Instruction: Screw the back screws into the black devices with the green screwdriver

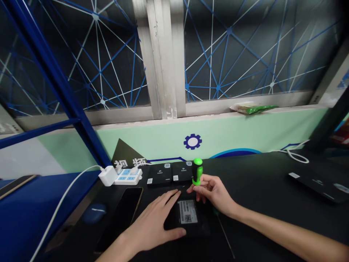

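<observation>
A black flat device [174, 228] with a silver printed label [188, 211] lies in front of me on the table. My left hand [155, 222] rests on its left side, fingers stretched out and thumb apart along its near edge. Above the far right part of the device, my right hand [211, 191] pinches a green-and-black screwdriver [198, 171], held upright with its handle on top. Its tip is hidden by the fingers. Beside the device on the right lies a second screwdriver [225, 234] with a long thin shaft, its handle partly under my right hand.
Two black boxes [159, 174] stand behind the device. A white power strip [128, 176] with plugs, a dark phone [127, 207] and a blue mouse [94, 213] are at left. Another black box [319, 187] lies at right. A green packet [252, 108] sits on the windowsill.
</observation>
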The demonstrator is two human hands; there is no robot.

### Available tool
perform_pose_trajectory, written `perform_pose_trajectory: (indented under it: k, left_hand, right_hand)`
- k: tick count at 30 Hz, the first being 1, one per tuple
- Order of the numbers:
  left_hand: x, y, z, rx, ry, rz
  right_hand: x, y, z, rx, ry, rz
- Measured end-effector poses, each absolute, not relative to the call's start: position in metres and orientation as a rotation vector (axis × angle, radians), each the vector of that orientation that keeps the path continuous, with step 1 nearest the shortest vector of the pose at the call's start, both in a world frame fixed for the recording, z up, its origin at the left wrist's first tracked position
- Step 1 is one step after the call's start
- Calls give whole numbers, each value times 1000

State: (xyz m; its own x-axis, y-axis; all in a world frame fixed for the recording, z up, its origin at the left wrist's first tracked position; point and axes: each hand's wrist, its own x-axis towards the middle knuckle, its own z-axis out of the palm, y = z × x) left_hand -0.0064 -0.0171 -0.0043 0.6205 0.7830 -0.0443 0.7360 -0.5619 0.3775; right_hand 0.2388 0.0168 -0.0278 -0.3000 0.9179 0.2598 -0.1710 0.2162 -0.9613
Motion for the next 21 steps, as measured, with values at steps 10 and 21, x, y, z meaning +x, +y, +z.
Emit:
perform_pose_trajectory:
  k: [10, 21]
  left_hand:
    - [-7, -17, -5, 2491, 1231, 158]
    - [-8, -16, -8, 2507, 1207, 185]
  right_hand:
    - [236, 17, -32, -782, -1411, 1301]
    - [244, 15, -21, -662, -1582, 1325]
